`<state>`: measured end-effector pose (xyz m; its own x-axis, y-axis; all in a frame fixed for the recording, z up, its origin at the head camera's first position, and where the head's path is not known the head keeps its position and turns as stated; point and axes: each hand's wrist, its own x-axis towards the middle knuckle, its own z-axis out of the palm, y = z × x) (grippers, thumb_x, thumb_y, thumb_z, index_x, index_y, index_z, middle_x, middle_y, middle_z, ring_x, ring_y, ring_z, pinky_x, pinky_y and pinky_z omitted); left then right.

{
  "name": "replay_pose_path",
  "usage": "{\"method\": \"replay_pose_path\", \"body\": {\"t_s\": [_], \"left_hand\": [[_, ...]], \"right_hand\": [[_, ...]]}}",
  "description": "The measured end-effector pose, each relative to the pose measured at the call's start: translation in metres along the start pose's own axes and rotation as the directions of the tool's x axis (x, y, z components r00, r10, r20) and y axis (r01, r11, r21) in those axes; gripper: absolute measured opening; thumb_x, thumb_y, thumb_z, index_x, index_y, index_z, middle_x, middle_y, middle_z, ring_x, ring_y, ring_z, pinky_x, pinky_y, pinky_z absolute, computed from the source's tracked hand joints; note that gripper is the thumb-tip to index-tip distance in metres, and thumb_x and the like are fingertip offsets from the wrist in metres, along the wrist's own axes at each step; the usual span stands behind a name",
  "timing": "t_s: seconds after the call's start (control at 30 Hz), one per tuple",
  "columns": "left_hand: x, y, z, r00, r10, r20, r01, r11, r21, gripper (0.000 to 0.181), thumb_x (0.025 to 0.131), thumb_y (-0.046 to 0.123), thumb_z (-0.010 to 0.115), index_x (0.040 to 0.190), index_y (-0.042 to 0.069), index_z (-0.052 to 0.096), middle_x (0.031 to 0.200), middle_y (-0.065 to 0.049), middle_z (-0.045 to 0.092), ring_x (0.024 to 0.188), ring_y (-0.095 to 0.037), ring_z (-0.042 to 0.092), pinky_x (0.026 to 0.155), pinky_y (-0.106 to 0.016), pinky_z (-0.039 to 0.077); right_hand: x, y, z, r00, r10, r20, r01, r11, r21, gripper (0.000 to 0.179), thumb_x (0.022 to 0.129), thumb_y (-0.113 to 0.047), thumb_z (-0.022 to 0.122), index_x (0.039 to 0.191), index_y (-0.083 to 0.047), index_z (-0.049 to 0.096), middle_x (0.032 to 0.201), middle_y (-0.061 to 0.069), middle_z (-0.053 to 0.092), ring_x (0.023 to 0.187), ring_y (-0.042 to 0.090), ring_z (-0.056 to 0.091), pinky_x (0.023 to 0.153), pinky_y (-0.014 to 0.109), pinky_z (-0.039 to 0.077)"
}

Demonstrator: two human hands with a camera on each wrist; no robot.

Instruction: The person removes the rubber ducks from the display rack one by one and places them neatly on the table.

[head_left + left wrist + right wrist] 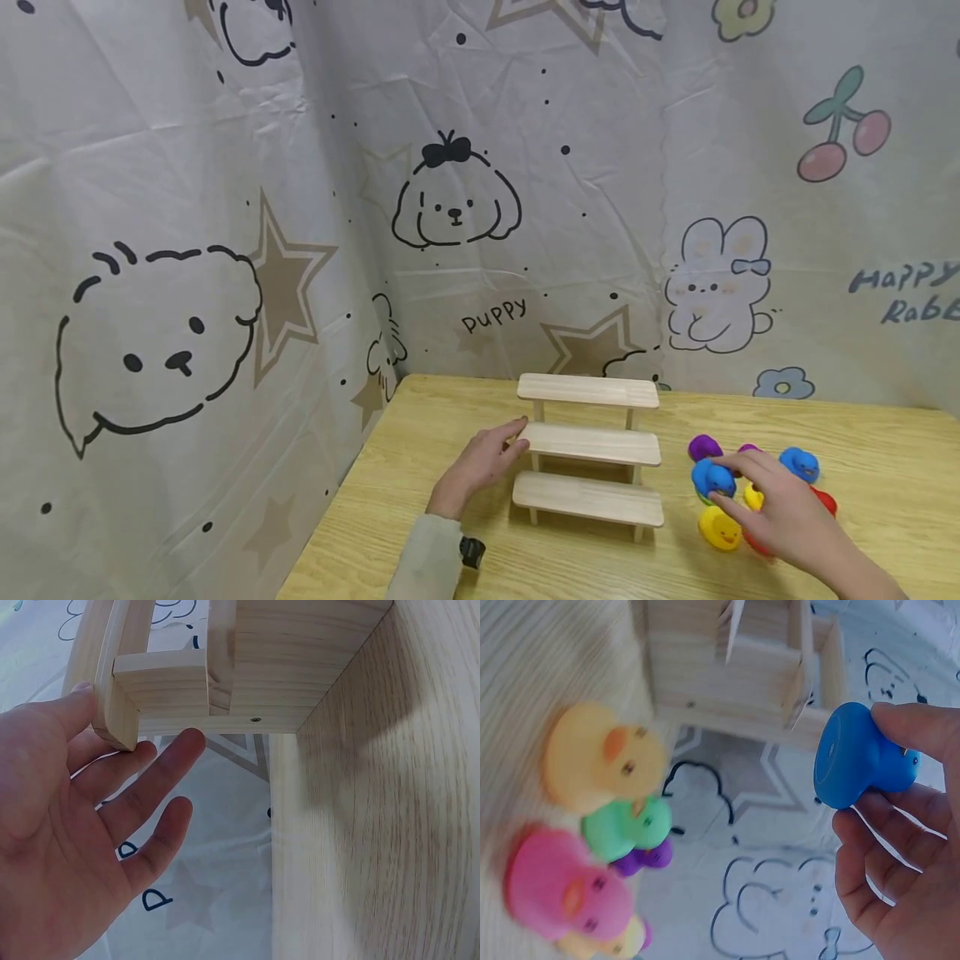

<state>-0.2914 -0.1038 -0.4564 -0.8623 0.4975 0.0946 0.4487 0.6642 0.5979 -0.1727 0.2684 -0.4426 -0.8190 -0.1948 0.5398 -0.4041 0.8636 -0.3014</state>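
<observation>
My right hand [787, 508] pinches a blue rubber duck [712, 478] between thumb and fingers, above the other ducks. Up close in the right wrist view, the duck's flat underside [840, 754] faces the camera. My left hand [480, 462] grips the left end of the middle tier of a three-tier wooden stand [588, 443]. In the left wrist view, the thumb lies on one face of that board [115, 712] and a finger touches its other side; the remaining fingers are spread.
Around and below my right hand lie a yellow duck [720, 530], a purple duck [705, 448], another blue duck [799, 464] and a green duck [630, 825]. Red ducks are partly hidden by the hand. A printed curtain [555, 275] hangs behind the wooden table [405, 433].
</observation>
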Motion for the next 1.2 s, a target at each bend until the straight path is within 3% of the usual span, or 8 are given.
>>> {"method": "replay_pose_path", "body": {"t_s": [0.2,0.43,0.57,0.67,0.77,0.93,1.03,1.2], "left_hand": [[0.001,0.000,0.000,1.000,0.017,-0.007,-0.017,1.000,-0.002,0.049,0.102,0.031,0.043,0.144,0.007,0.040,0.145,-0.006,0.041,0.109,-0.021,0.058,0.095,-0.035,0.046],[0.001,0.000,0.001,1.000,0.008,-0.002,-0.008,1.000,0.000,0.050,0.102,0.032,0.042,0.145,0.008,0.038,0.147,-0.004,0.039,0.112,-0.020,0.056,0.097,-0.034,0.044],[0.000,0.001,0.001,1.000,0.019,0.006,-0.019,1.000,-0.014,0.051,0.102,0.033,0.042,0.145,0.006,0.038,0.146,-0.006,0.040,0.111,-0.021,0.057,0.096,-0.035,0.045],[0.000,-0.001,0.000,1.000,0.019,0.007,-0.019,1.000,-0.021,0.051,0.101,0.034,0.043,0.145,0.007,0.039,0.145,-0.006,0.041,0.110,-0.021,0.057,0.094,-0.035,0.046],[0.000,-0.002,0.000,1.000,0.007,0.005,-0.006,1.000,-0.028,0.051,0.101,0.035,0.044,0.145,0.010,0.038,0.146,-0.004,0.041,0.109,-0.020,0.057,0.094,-0.035,0.047],[0.000,-0.001,0.001,1.000,0.003,0.012,-0.003,1.000,-0.031,0.055,0.099,0.036,0.048,0.146,0.009,0.037,0.146,-0.004,0.040,0.107,-0.019,0.059,0.091,-0.033,0.048],[0.000,0.000,0.001,1.000,0.002,0.016,-0.002,0.999,-0.032,0.057,0.098,0.036,0.051,0.146,0.008,0.037,0.146,-0.005,0.040,0.105,-0.019,0.060,0.089,-0.032,0.049],[-0.001,0.001,0.001,1.000,-0.006,0.008,0.006,0.999,-0.033,0.057,0.098,0.036,0.051,0.145,0.008,0.038,0.145,-0.005,0.041,0.105,-0.019,0.060,0.088,-0.032,0.049]], "right_hand": [[-0.011,0.019,-0.001,0.991,0.105,0.089,-0.107,0.994,0.021,0.042,0.071,-0.024,0.084,0.104,-0.007,0.065,0.099,0.005,0.063,0.089,0.026,0.056,0.073,0.053,0.052],[-0.022,0.045,-0.004,0.979,0.141,0.146,-0.139,0.990,-0.024,0.044,0.072,-0.030,0.083,0.104,-0.004,0.065,0.094,0.004,0.062,0.081,0.024,0.055,0.066,0.041,0.054],[-0.026,0.057,-0.007,0.956,0.205,0.210,-0.198,0.979,-0.056,0.047,0.073,-0.028,0.082,0.106,-0.001,0.064,0.102,0.018,0.063,0.093,0.039,0.056,0.076,0.058,0.050],[-0.029,0.065,-0.008,0.939,0.247,0.238,-0.236,0.969,-0.075,0.048,0.073,-0.026,0.082,0.107,0.002,0.063,0.107,0.025,0.060,0.099,0.046,0.052,0.078,0.063,0.046],[-0.032,0.074,-0.010,0.932,0.273,0.241,-0.257,0.962,-0.093,0.049,0.072,-0.025,0.082,0.105,0.004,0.062,0.102,0.024,0.060,0.091,0.042,0.054,0.075,0.061,0.049],[-0.037,0.087,-0.013,0.926,0.278,0.256,-0.258,0.960,-0.109,0.044,0.073,-0.024,0.081,0.101,0.004,0.063,0.087,0.010,0.059,0.076,0.027,0.053,0.066,0.048,0.053],[-0.041,0.091,-0.015,0.920,0.281,0.272,-0.262,0.960,-0.101,0.040,0.074,-0.024,0.081,0.100,0.002,0.063,0.084,0.004,0.057,0.075,0.022,0.050,0.065,0.042,0.051],[-0.044,0.097,-0.015,0.905,0.301,0.301,-0.283,0.954,-0.102,0.039,0.074,-0.024,0.080,0.100,0.001,0.064,0.086,0.004,0.058,0.077,0.022,0.051,0.067,0.045,0.051]]}}
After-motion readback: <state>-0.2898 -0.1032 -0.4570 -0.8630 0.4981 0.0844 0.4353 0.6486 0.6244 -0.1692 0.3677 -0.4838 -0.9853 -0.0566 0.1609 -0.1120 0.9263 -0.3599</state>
